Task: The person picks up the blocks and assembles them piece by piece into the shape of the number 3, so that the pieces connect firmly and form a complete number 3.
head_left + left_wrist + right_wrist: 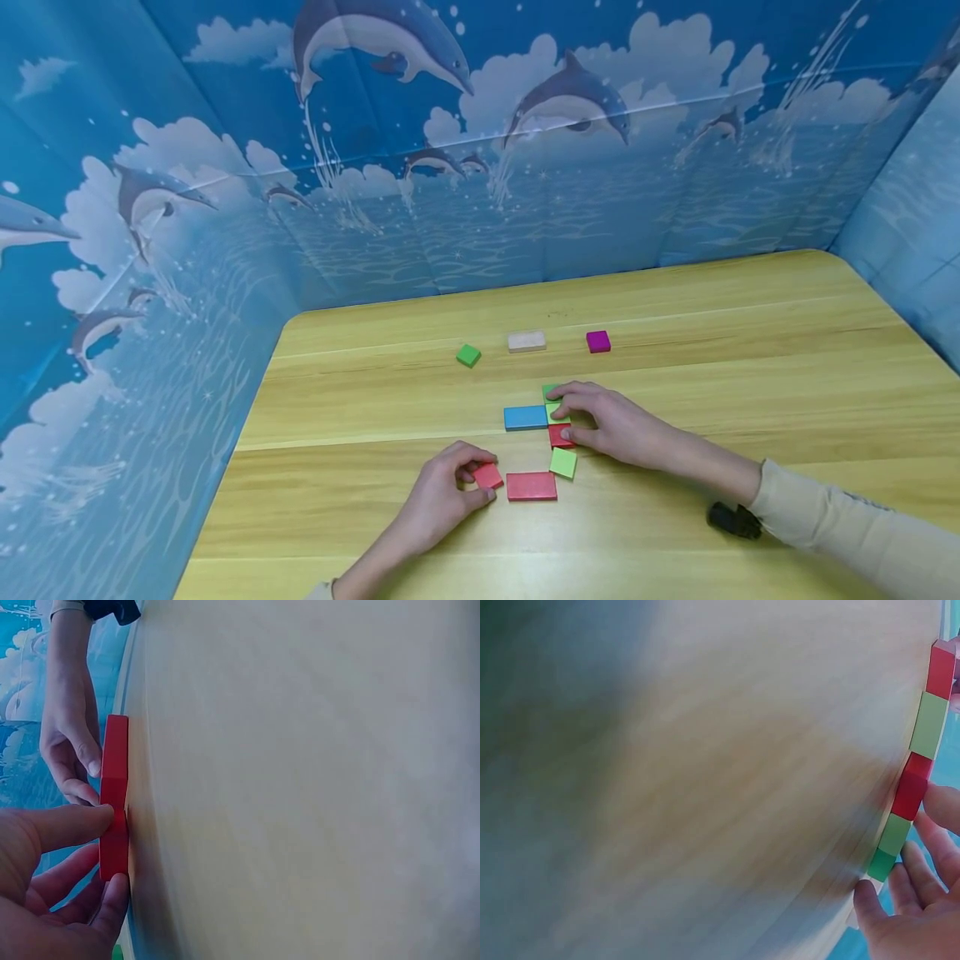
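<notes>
Beige sleeve point(847, 517) nearest. Right hand point(618, 423) half-open, fingers spread. Left hand point(438, 496) nearly closed, pinching. Red rectangular block point(532, 487) just right of left hand; blue rectangular block point(525, 417) farther forward. Light-red square block point(488, 476) in left pinch; red square block point(559, 436) against right thumb; 2 green square blocks point(551, 389) under right fingertips.

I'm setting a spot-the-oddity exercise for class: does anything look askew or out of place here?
Two things: the far green block sits cornerwise, unlike the straighter pale block and magenta block nearby; and the lime block near the long red block is skewed against it.
</notes>
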`<action>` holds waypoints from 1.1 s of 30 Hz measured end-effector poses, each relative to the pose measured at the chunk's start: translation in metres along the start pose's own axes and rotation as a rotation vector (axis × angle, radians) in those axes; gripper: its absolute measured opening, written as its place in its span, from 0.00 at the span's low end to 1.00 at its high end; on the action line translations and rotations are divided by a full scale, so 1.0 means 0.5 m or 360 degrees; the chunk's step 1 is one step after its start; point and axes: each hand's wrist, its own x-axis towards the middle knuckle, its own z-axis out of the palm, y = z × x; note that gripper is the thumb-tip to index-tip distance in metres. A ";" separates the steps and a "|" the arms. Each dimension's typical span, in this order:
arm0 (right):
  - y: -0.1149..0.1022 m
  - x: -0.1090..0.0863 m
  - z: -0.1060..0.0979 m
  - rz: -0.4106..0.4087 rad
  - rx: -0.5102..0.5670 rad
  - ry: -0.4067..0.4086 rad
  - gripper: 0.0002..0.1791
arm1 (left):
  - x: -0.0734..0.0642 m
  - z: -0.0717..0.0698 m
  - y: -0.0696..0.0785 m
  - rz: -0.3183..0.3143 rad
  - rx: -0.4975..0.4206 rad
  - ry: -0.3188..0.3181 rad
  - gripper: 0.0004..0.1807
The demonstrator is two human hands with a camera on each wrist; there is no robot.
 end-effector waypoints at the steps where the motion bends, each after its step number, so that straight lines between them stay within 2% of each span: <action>1: 0.000 0.000 0.000 0.0000 0.0000 -0.0001 0.11 | 0.000 0.000 0.000 -0.0001 -0.0002 -0.0002 0.19; 17: -0.002 0.002 -0.003 -0.0013 0.0006 0.0003 0.11 | 0.000 0.003 -0.005 0.0067 0.0060 0.0026 0.19; 23: -0.003 0.001 -0.003 -0.0012 0.0006 0.0005 0.11 | 0.001 0.004 -0.007 0.0062 0.0060 0.0033 0.19; 27: -0.004 0.001 -0.002 -0.0010 0.0009 0.0006 0.11 | 0.003 -0.004 -0.004 0.0056 0.0052 0.0034 0.17; 33: -0.003 0.000 0.000 0.0003 0.0014 0.0002 0.11 | 0.016 -0.031 0.002 0.0034 0.0020 0.0012 0.16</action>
